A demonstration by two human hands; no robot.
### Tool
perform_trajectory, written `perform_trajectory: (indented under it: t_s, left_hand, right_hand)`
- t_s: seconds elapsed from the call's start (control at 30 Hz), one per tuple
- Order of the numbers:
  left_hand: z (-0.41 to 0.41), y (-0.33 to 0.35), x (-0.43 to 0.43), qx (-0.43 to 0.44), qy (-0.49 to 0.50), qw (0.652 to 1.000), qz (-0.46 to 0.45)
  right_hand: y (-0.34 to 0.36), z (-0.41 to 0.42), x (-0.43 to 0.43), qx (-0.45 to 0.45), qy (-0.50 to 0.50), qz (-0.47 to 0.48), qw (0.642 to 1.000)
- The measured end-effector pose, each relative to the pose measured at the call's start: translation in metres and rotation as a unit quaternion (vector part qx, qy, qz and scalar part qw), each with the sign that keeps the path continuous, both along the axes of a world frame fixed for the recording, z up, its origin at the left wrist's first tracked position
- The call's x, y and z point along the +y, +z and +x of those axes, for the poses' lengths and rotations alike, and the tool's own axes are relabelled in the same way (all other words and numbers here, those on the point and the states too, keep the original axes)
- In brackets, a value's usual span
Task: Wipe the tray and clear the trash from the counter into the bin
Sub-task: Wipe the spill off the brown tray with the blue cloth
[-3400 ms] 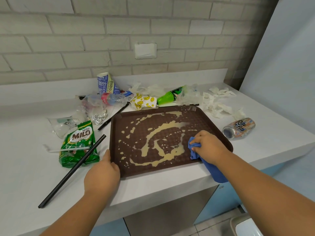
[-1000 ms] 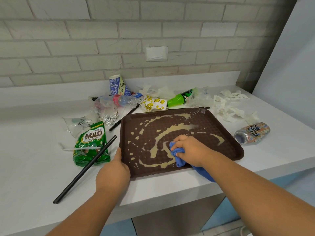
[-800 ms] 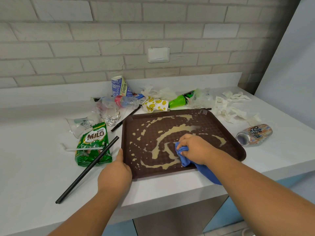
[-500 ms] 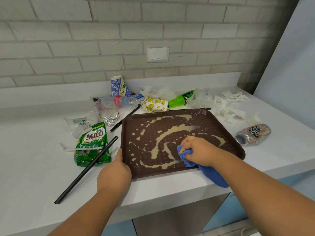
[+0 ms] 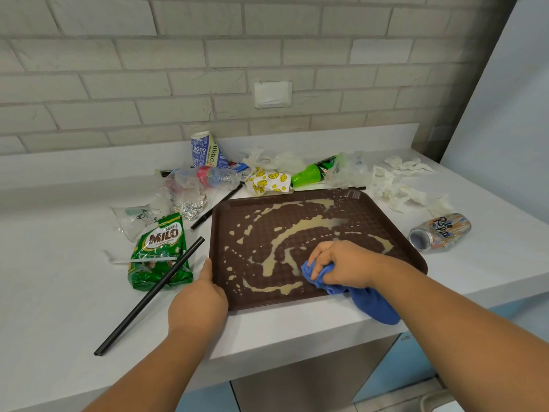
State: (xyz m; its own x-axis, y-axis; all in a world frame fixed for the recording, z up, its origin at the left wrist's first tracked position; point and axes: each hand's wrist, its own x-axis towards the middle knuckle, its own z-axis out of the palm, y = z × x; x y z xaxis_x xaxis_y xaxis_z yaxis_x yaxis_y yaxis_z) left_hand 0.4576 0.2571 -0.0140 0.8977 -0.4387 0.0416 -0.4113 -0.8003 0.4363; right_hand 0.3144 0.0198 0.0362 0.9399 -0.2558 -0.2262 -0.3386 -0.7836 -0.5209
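Head view, single camera.

1. The tray [image 5: 371,215] is brown and lies flat on the white tabletop [image 5: 59,292], its near edge close to the tabletop's front edge. A beige spill [image 5: 306,226] covers much of its surface in streaks and drops.
2. I read the right hand [image 5: 341,266] as clenched around a bunched blue cloth [image 5: 374,304]. The bunch presses on the tray's near-right area, touching the spill. The loose end of the cloth trails over the near rim and off the tabletop's front edge.
3. I read the left hand [image 5: 197,304] as grasping the tray's near-left corner. The thumb lies straight along the outside of the left rim. The other fingers fold over the corner, with their tips hidden.
4. Trash left of the tray: a green Milo packet [image 5: 160,251] with a white straw [image 5: 142,260] and a long black straw [image 5: 148,295] lying across it, a clear plastic cup [image 5: 139,217] and crumpled foil [image 5: 193,208].
5. Trash behind the tray: a paper cup [image 5: 205,151], a crushed clear bottle [image 5: 211,176], a smiley-print wrapper [image 5: 269,181] and a green bottle [image 5: 313,172] on its side.
6. Trash right of the tray: torn tissue scraps [image 5: 398,191] and a dented can [image 5: 439,231] on its side, just beside the right rim.
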Motion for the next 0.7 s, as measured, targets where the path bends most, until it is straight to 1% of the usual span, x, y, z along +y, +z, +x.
perform_trajectory:
  t_s: [0.1,0.13,0.2,0.27,0.33,0.4,0.43,0.5,0.57,0.63,0.67,0.7]
  left_hand:
    - [0.0,0.0,-0.001,-0.003,0.0,1.0,0.0]
    - [0.0,0.0,-0.001,-0.004,0.001,1.0,-0.001]
    - [-0.001,0.0,0.0,-0.005,0.001,1.0,-0.003]
    - [-0.001,0.001,0.0,-0.006,-0.001,1.0,-0.001]
    - [-0.001,0.001,0.0,-0.007,-0.001,1.0,0.0]
    - [-0.001,0.001,-0.001,-0.007,0.0,1.0,0.0]
    - [-0.001,0.001,-0.001,-0.007,-0.001,1.0,0.0]
    - [-0.001,0.001,0.0,-0.007,-0.002,1.0,-0.002]
    - [-0.002,0.001,0.0,-0.008,-0.002,1.0,-0.001]
    - [-0.002,0.001,0.0,-0.01,0.002,1.0,0.0]
    - [-0.002,0.0,0.0,-0.01,0.003,1.0,0.001]
    - [-0.002,0.0,0.0,-0.01,0.003,1.0,0.001]
  right_hand:
    - [-0.001,0.005,0.008,-0.011,0.01,-0.043,0.999]
    - [-0.004,0.006,0.013,-0.018,0.026,-0.042,0.999]
    - [-0.005,0.005,0.017,-0.022,0.035,-0.008,0.999]
    - [-0.001,0.004,0.012,-0.014,0.004,0.019,1.0]
    - [-0.001,0.006,0.009,-0.022,-0.013,0.0,1.0]
    - [-0.006,0.01,0.014,-0.035,0.006,-0.032,0.999]
    - [-0.008,0.011,0.018,-0.036,0.025,-0.032,0.999]
    - [-0.008,0.01,0.02,-0.022,0.053,-0.01,0.998]
    - [-0.002,0.007,0.012,-0.018,0.06,0.014,0.998]
    - [0.003,0.001,0.002,-0.027,0.025,0.042,0.998]
    - [0.003,-0.002,-0.002,-0.034,0.002,0.041,0.999]
    - [0.001,-0.004,-0.003,-0.044,-0.014,0.02,0.999]
